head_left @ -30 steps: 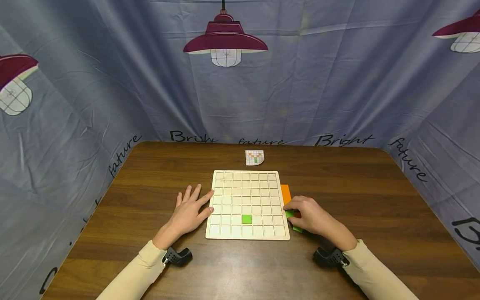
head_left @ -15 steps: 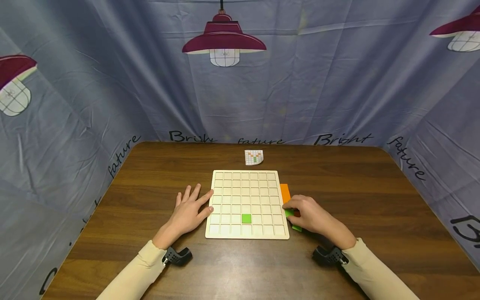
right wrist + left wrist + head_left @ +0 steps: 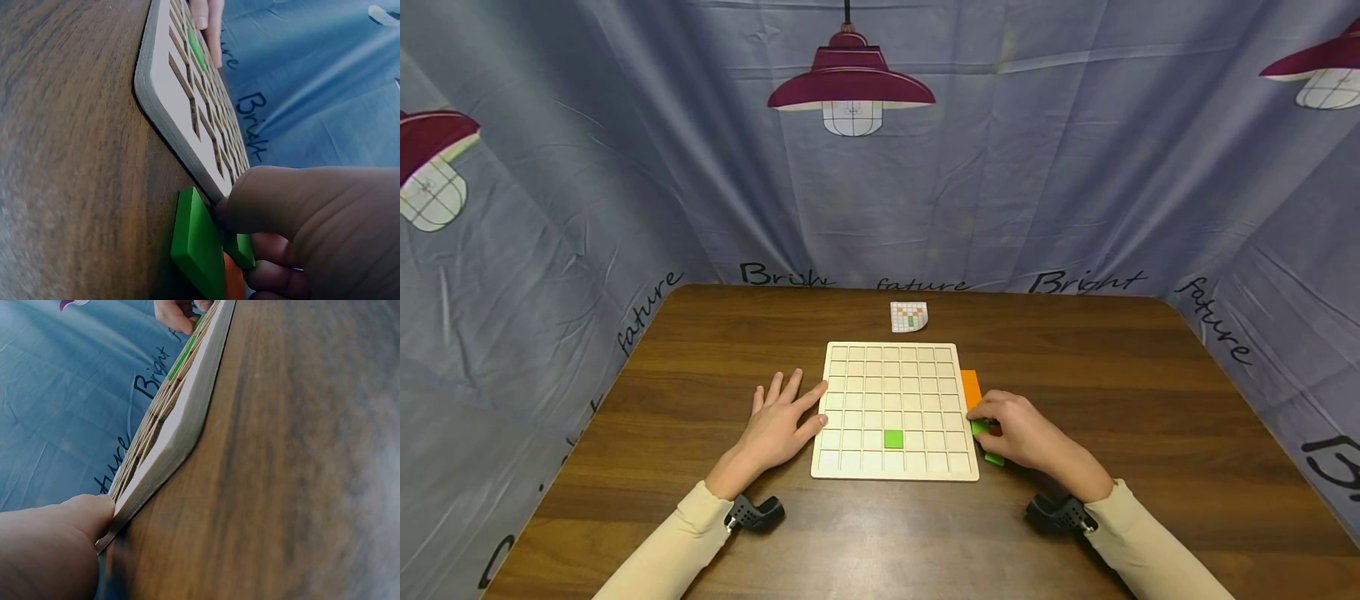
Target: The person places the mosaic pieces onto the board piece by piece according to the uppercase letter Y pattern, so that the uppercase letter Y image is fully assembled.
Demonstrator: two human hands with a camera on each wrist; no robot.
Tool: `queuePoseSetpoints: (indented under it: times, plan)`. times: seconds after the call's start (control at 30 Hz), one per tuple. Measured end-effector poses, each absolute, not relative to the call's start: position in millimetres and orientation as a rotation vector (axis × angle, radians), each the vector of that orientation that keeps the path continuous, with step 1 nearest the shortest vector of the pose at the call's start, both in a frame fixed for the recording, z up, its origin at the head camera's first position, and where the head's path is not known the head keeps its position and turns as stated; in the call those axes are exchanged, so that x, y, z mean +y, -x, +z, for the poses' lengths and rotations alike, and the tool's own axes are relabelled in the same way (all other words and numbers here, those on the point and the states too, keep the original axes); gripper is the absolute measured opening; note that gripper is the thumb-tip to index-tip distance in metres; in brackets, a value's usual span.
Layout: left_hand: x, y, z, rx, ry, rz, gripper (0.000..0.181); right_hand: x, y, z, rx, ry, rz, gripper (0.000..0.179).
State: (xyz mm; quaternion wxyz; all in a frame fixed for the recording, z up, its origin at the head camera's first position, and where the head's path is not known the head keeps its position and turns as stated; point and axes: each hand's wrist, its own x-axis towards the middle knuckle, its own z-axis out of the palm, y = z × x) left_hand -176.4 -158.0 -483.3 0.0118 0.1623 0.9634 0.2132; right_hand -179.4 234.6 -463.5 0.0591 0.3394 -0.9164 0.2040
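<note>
Clear of the loose tile [image 3: 995, 459] at lower right of centre, lift squarely the green tile [image 3: 980, 427] pinched in the right hand [image 3: 1017, 427] just above, bracing the lower-centre board [image 3: 892, 402] with the spread, unclenched left hand [image 3: 775, 425].

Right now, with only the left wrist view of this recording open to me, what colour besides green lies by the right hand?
Observer: Orange: at least one orange tile lies at the right edge of the board, by the right hand.
Operator: And is anything beyond the board's far edge?
Observer: A small paper card, printed with a grid that has orange and green squares.
Operator: How do the fingers of the left hand lie?
Observer: Spread apart, at the board's left edge.
</note>
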Motion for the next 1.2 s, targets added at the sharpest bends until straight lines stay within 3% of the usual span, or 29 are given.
queuePoseSetpoints:
  times: [1.2]
  plan:
    - [-157, 176, -483, 3.003, -0.506, 0.649, 0.057, 206, 195, -456, -2.706, -1.093, 0.634, 0.018]
